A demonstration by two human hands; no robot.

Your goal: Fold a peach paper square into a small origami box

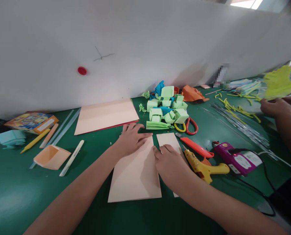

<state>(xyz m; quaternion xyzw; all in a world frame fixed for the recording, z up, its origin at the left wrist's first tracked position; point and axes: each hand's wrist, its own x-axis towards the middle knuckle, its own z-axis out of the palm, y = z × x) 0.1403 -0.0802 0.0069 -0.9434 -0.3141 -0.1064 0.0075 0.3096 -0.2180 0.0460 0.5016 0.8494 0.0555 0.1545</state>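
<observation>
A pale peach sheet of paper (135, 182) lies on the green table in front of me. My left hand (130, 140) rests flat on its top part, fingers spread and thumb stretched along the top edge. At the sheet's right edge, my right hand (171, 164) has its fingers drawn together on the paper, partly hidden by the hand itself. Beneath that hand runs a narrow peach paper strip (166, 138), separated from the sheet by a slim gap. Close by on the right are an orange-red utility knife (196, 147) and a yellow glue gun (201, 166).
Folded green paper pieces (168, 107) and scissors (193, 125) lie ahead. More peach sheets (106, 116) are behind my left hand. Leftward stand a folded peach paper box (51, 157) and a glue stick (72, 158). A purple device (235, 158) trails cables; another person's hand (277, 107) holds something yellow-green.
</observation>
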